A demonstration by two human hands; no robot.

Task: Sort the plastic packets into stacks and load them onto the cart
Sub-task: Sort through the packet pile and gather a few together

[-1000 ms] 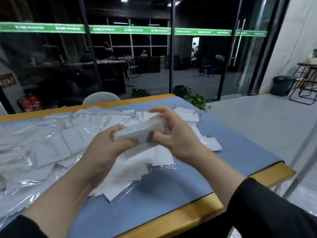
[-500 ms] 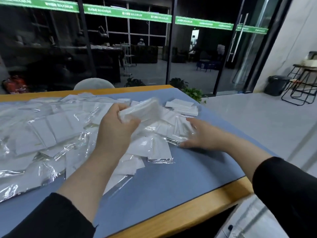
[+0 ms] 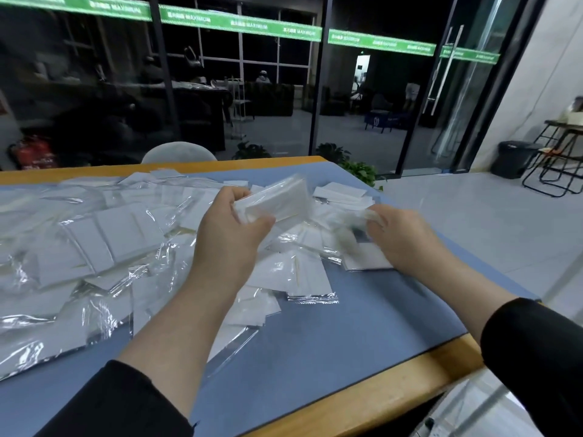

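My left hand grips a thick stack of white plastic packets, held above the table. My right hand pinches a single blurred packet that lifts off the loose ones to the right of the stack. Many white packets in clear wrap lie scattered over the blue table mat. A wide heap of crinkled clear packets covers the left half of the mat. No cart is in view.
The table has a wooden rim near me and at the far side. A grey chair back stands behind the table, before a glass wall. A black bin and metal stools stand far right on the tiled floor.
My right hand left the stack, reached down to the loose packets on the right and now lifts one. My left hand keeps the stack raised.
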